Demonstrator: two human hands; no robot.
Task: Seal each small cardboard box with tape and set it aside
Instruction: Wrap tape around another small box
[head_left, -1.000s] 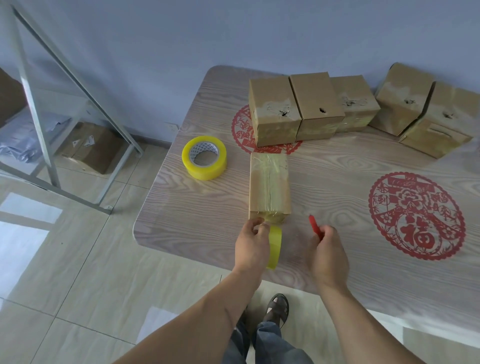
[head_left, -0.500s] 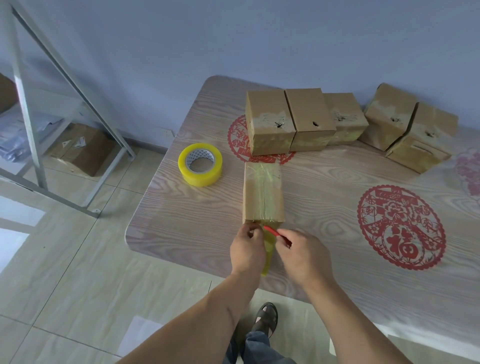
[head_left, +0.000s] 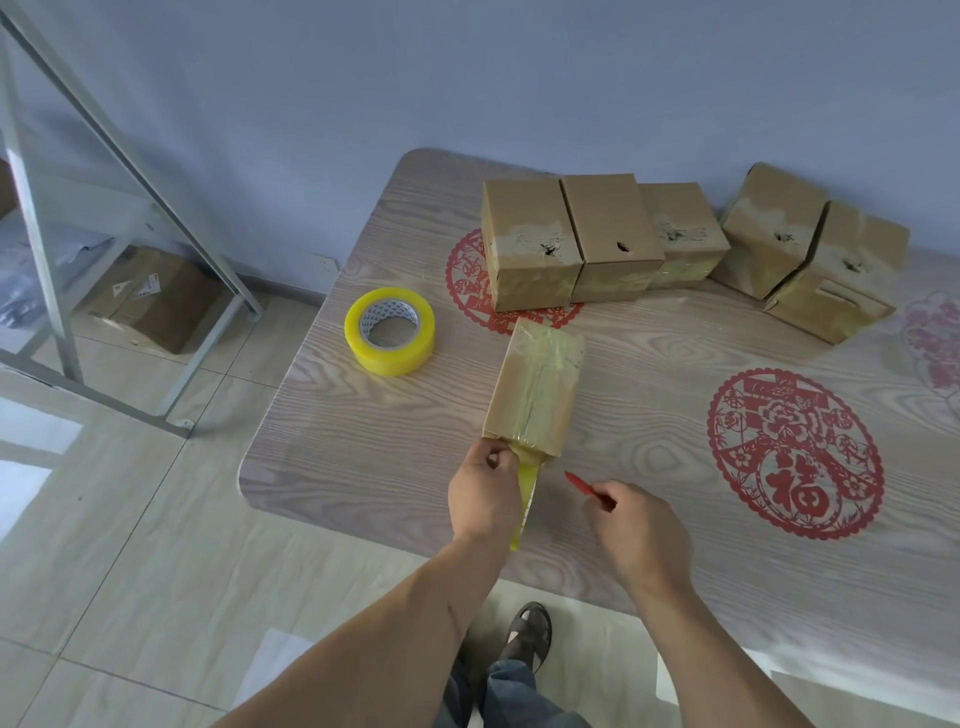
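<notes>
A small cardboard box (head_left: 535, 387) lies on the wood-grain table (head_left: 649, 457), wrapped lengthwise in yellowish tape. My left hand (head_left: 484, 491) grips a second tape roll (head_left: 525, 506) at the box's near end, its strip still joined to the box. My right hand (head_left: 636, 530) holds a red cutter (head_left: 582, 486) just right of that strip, its tip apart from the tape. A full yellow tape roll (head_left: 389, 331) lies flat to the left of the box.
Several cardboard boxes (head_left: 597, 239) stand in a row along the table's far edge, two more (head_left: 810, 254) tilted at the right. Red paper-cut decals (head_left: 795, 452) mark the tabletop. A metal rack (head_left: 119, 208) and a floor box (head_left: 150, 296) sit left. My foot (head_left: 530, 631) shows below.
My right hand brought the red cutter in to the tape strip at the box's near end, then drew back to the right. The left hand kept its grip on the roll.
</notes>
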